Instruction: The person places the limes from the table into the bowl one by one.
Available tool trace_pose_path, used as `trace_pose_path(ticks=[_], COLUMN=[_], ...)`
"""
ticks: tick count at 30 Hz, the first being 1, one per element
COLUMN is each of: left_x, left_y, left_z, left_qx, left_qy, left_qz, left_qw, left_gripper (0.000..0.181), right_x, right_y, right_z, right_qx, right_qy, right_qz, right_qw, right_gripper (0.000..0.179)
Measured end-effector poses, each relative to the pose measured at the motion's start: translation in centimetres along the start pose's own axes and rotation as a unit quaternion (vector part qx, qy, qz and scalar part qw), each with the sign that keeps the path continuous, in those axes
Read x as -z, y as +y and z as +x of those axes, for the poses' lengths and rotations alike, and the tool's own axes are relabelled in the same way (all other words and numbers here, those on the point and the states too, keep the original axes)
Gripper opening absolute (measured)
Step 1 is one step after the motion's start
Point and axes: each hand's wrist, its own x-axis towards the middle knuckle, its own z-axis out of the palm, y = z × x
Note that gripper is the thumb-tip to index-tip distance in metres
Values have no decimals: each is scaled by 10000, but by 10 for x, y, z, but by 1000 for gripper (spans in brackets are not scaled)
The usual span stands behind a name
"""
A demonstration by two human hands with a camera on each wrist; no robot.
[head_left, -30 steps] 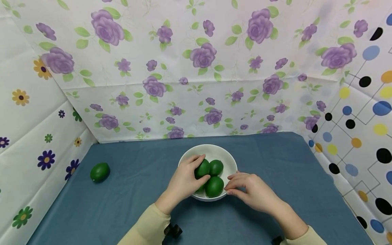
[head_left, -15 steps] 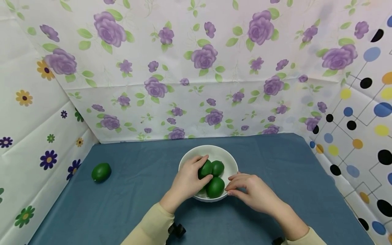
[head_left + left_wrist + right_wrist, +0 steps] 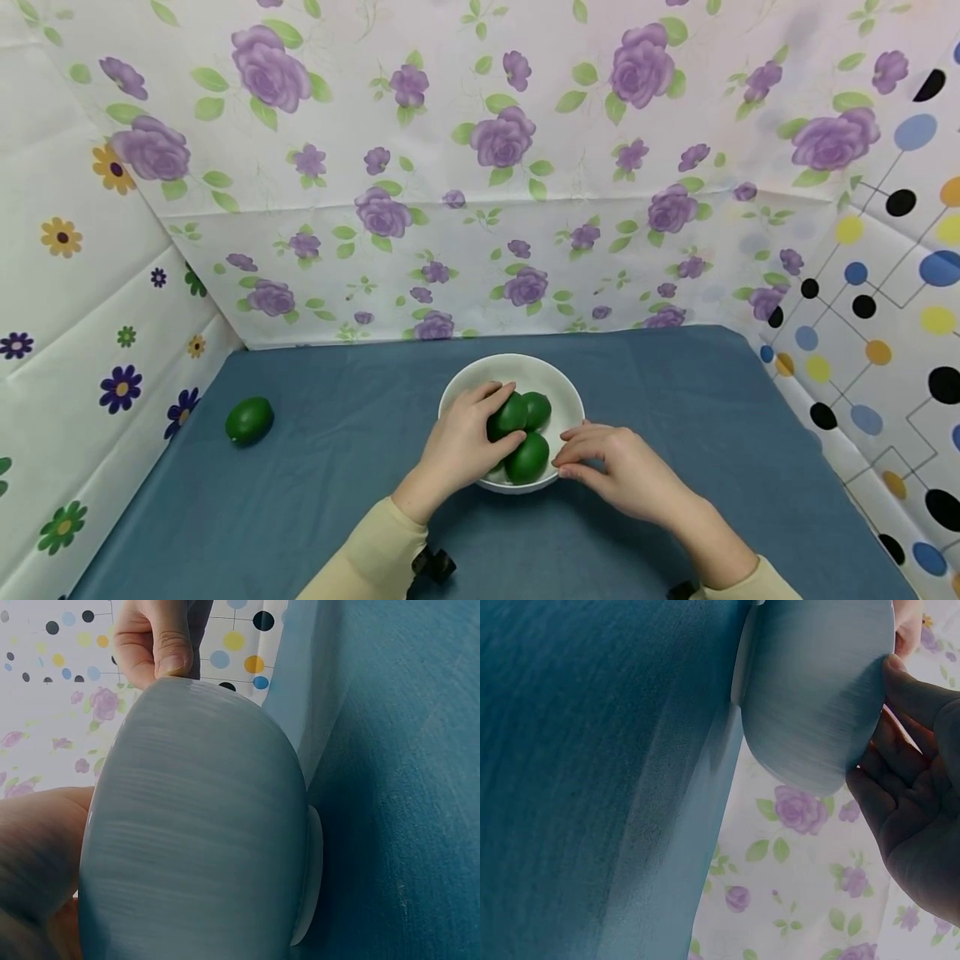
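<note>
A white bowl (image 3: pixel 561 390) stands on the blue cloth and holds several green limes. Inside it, my left hand (image 3: pixel 459 435) grips one lime (image 3: pixel 510 421) between thumb and fingers. Two more limes lie to its right: one behind (image 3: pixel 537 409) and one in front (image 3: pixel 528 460). Part of another shows below the left thumb. My right hand (image 3: pixel 626 468) pinches the bowl's right rim with thumb and fingertips. In both wrist views the bowl's outer wall (image 3: pixel 199 817) hides the limes; the right wrist view shows the right thumb (image 3: pixel 911 686) against the rim.
A single lime (image 3: pixel 250 421) lies on the blue cloth (image 3: pixel 322 467) at the left. Floral sheeting (image 3: pixel 442 167) rises behind the table, with patterned sheets at the left (image 3: pixel 67 292) and right (image 3: pixel 885 283).
My left hand has moved slightly right inside the bowl with the lime in its grip. The right hand stays at the rim.
</note>
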Motion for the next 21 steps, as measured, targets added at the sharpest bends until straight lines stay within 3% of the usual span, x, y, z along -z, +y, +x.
trace_pose_path(ticks=[21], left_x=[2], left_y=[-4], left_z=[-4], left_qx=[-176], left_qy=[420], left_qz=[-359], left_qw=[9983], left_gripper=[66], right_x=[1], right_y=[-2], right_z=[1], right_qx=[95], right_qy=[-11], right_qz=[113], right_qw=[9999], right_gripper=[11])
